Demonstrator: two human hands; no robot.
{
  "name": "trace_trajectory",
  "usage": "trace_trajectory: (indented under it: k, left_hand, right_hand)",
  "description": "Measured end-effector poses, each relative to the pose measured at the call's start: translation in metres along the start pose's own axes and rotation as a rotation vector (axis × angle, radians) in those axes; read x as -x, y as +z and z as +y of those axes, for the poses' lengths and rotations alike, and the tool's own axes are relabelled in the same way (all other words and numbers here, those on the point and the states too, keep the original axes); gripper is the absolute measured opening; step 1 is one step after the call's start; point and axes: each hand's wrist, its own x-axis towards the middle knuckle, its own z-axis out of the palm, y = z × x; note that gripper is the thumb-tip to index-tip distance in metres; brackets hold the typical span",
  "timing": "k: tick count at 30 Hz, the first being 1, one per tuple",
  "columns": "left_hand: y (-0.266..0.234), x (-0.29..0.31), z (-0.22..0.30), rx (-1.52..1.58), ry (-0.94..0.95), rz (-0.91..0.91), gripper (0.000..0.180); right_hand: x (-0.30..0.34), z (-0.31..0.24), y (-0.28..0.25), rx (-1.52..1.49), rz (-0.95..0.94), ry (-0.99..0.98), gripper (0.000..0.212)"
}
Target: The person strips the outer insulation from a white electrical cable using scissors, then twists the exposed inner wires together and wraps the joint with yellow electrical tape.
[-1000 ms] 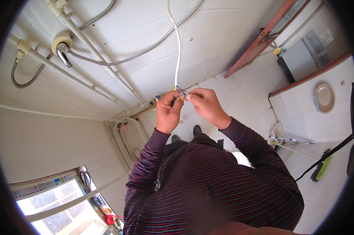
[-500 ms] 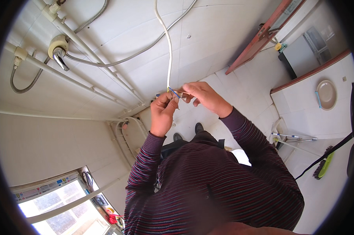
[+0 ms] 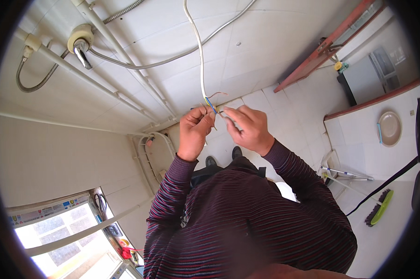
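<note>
At centre, before tiled wall: left hand [image 3: 194, 130] pinches white cable [image 3: 198, 60] end; right hand [image 3: 247, 128] fingertips pinch cores. Step: separating conductors; next needs fine grip.

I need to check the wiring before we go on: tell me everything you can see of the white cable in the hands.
The white cable is a thin, round, plastic-looking sheathed line that runs down from the top edge of the picture in a gentle curve across the tiled wall. Its lower end is stripped, with thin inner wires, blue, yellowish and reddish-brown, splaying out. The left hand and right hand hold that end between the fingertips.
</note>
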Motion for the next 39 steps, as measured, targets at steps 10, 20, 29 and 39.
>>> trace_trajectory:
  k: [10,20,29,39]
  left_hand:
    - [-0.002,0.0,-0.008,-0.121,0.078,-0.038,0.009]
    - [-0.009,0.004,-0.01,-0.089,0.047,0.067,0.009]
    - [-0.001,0.008,-0.009,-0.146,0.101,0.045,0.01]
    - [-0.001,0.011,-0.01,-0.137,0.077,0.096,0.01]
  right_hand:
    - [0.011,-0.003,0.029,-0.404,0.008,0.353,0.005]
    - [0.008,-0.017,0.016,-0.458,-0.135,0.64,0.03]
    - [0.011,-0.001,0.032,-0.592,-0.026,0.525,0.011]
    - [0.01,-0.01,0.01,-0.152,-0.095,0.326,0.027]
